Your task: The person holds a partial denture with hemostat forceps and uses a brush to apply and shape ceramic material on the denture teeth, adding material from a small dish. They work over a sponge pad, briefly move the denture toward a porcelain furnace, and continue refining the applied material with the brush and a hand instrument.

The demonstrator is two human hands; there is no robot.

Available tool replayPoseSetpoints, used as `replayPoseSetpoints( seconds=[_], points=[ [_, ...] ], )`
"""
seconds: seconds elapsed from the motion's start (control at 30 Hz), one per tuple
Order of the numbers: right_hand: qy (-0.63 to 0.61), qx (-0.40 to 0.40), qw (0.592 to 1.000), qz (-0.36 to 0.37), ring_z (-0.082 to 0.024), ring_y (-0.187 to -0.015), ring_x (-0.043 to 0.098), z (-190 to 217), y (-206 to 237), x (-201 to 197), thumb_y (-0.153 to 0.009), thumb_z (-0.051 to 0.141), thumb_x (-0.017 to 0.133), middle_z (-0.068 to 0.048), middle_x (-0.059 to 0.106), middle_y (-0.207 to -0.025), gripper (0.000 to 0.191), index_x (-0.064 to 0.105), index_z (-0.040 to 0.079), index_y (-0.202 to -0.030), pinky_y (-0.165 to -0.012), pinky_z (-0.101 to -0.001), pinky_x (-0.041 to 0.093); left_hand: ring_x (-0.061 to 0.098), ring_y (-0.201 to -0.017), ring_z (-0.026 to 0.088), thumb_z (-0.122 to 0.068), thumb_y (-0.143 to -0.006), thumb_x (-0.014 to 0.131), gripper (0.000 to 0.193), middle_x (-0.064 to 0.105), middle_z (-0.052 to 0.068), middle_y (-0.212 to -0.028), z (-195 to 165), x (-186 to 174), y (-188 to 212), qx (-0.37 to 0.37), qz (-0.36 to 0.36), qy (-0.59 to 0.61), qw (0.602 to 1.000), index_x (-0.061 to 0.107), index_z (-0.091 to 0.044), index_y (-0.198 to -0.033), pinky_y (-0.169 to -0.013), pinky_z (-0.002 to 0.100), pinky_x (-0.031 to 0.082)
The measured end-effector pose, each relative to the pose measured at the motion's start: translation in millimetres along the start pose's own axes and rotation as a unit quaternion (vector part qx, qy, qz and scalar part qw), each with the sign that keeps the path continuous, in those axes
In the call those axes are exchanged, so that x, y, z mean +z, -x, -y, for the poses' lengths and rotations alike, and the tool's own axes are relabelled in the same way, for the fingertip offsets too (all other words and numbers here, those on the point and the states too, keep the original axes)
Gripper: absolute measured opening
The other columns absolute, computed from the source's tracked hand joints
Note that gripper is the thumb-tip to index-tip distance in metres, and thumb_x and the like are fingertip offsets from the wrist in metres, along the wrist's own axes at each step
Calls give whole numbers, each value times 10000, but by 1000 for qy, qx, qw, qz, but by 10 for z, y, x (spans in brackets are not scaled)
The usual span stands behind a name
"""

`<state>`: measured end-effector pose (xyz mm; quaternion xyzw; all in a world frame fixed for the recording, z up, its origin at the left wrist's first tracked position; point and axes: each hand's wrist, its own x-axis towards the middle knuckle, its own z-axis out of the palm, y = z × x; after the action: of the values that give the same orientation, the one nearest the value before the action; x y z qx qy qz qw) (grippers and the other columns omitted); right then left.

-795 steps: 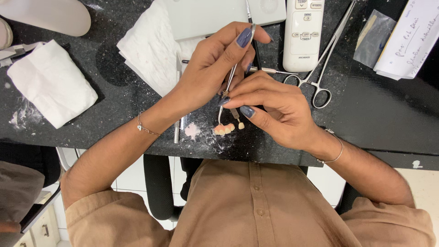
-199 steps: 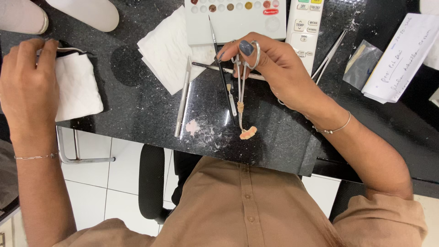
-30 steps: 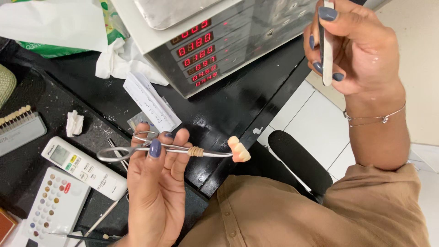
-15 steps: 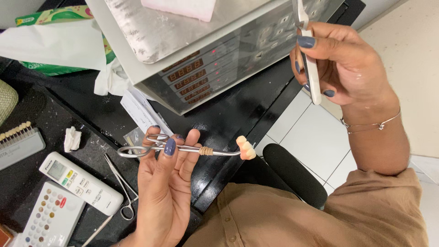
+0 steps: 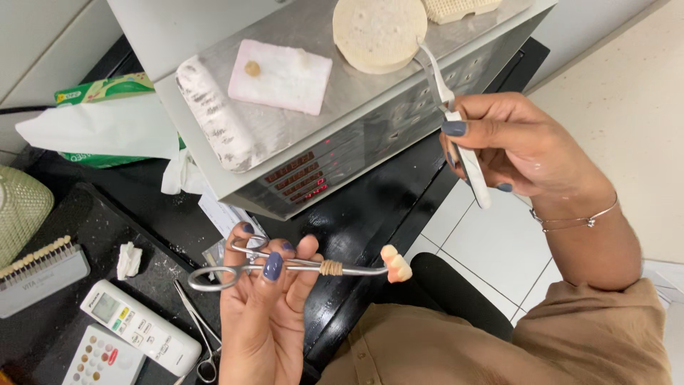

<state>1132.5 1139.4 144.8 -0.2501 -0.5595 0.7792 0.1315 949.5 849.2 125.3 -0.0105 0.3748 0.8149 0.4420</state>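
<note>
Held piece: a small pink-and-cream dental bridge of joined teeth (image 5: 395, 264), gripped at the tip of long steel ring-handled forceps (image 5: 285, 268), hanging in the air over the dark surface's (image 5: 370, 207) edge, above the tan shirt.
Left hand: the left hand (image 5: 263, 306) has its fingers (image 5: 273, 266) closed round the forceps' ring end; the bridge sits well clear of them, out at the far end past a tan wrapping on the shaft.
Right hand: the right hand (image 5: 513, 146) pinches a slim white-handled metal instrument (image 5: 456, 128), fingers together on it; its tip reaches up to the round off-white porous pad (image 5: 377, 28).
Furnace top: a grey metal box-shaped furnace with red display digits (image 5: 313, 135) carries that pad, a pink-white rectangular block (image 5: 281, 75) with a small tan lump on it, and a white crusted roll (image 5: 214, 110).
Surface around: a grey tooth shade guide (image 5: 39, 274), a white remote control (image 5: 139, 328), steel scissors (image 5: 199, 342), a crumpled white tissue (image 5: 128, 260), and a green tissue box (image 5: 100, 107).
Hard to make out: whether the instrument's tip touches the pad is unclear, probably just at its rim; the palette card at the bottom left is cut off.
</note>
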Motion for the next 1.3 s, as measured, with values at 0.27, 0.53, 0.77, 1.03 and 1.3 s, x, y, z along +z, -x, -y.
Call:
replayPoseSetpoints(
  seconds=[0.27,0.53,0.77,1.03,1.3],
  points=[
    [-12,-1,1000,18,-33,-416,453,111,-188,-134,-1008,173,601,-88,635,-676,241,647,-43,-911,-323,-190,271,722,-1061,344,20,-925,626,503,656,140,-1020,6,138,-218,10,-15,-19,1000,432,-104,-1373,-893,438,613],
    [-10,-1,999,41,-22,-395,433,171,-324,-262,-1019,189,601,-74,617,-650,273,660,-40,-883,-316,-177,281,730,-1031,355,25,-909,591,546,651,155,-979,46,257,-397,28,-45,-49,997,385,-103,-1398,-870,462,583],
    [-22,2,998,51,-29,-370,432,188,-331,-297,-1005,196,600,-61,617,-632,268,660,-31,-876,-297,-188,271,720,-1054,360,39,-915,590,524,652,149,-1012,112,278,-490,36,-19,-35,999,393,-115,-1377,-879,477,581],
    [-17,12,1000,21,-20,-335,416,179,-285,-257,-997,226,618,-59,613,-620,276,640,-11,-858,-266,-182,250,699,-1098,337,66,-946,555,510,644,149,-1064,172,302,-495,84,-47,-37,995,414,-115,-1402,-929,475,564],
    [-12,-15,999,26,-42,-326,491,169,-271,-214,-1002,248,600,-69,630,-626,303,647,-9,-849,-240,-179,300,697,-1109,330,73,-936,563,529,623,153,-1079,131,290,-370,96,-40,-36,994,422,-125,-1406,-942,470,557]
  ],
)
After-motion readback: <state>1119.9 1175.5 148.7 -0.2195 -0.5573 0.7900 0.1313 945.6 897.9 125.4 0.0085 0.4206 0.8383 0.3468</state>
